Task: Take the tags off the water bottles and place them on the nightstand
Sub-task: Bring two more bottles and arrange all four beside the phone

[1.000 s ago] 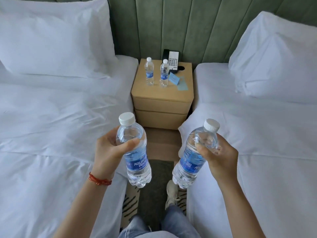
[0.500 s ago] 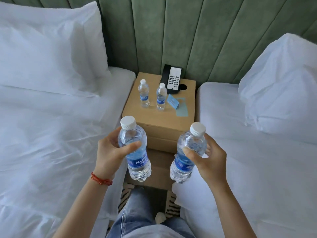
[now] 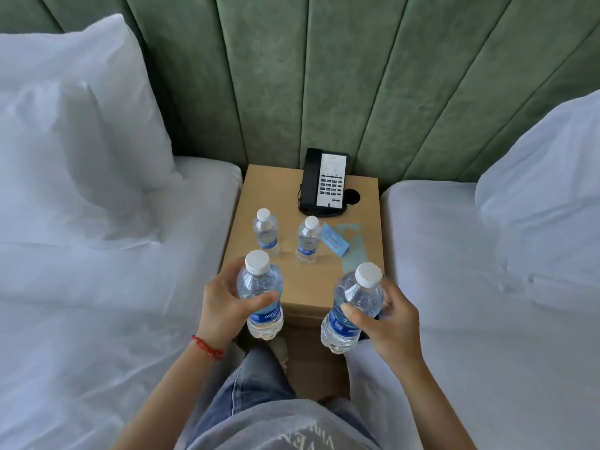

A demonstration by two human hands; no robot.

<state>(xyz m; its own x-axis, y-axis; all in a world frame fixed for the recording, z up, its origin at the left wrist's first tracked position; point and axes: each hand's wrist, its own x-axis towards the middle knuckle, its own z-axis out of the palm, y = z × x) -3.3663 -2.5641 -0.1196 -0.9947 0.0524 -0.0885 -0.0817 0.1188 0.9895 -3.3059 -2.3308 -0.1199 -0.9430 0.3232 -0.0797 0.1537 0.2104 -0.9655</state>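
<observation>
My left hand [image 3: 224,306] grips a clear water bottle [image 3: 261,287] with a white cap and blue label, held upright over the nightstand's near left corner. My right hand [image 3: 393,323] grips a second such bottle [image 3: 352,300], tilted a little, at the near right corner. The tan nightstand [image 3: 305,280] stands between two beds. On its top stand two smaller-looking bottles, one at the left [image 3: 267,232] and one beside it [image 3: 308,239]. A light blue tag [image 3: 335,243] leans next to the right one, over a pale blue paper [image 3: 355,251].
A black and white telephone [image 3: 324,181] sits at the nightstand's back, beside a round hole [image 3: 352,197]. White beds flank it, left [image 3: 113,287] and right [image 3: 470,287], each with a pillow. A green padded headboard [image 3: 324,76] rises behind. My jeans-clad legs [image 3: 256,388] are below.
I have come closer to the nightstand; both held bottles now hang over its front edge, where before they were well short of it.
</observation>
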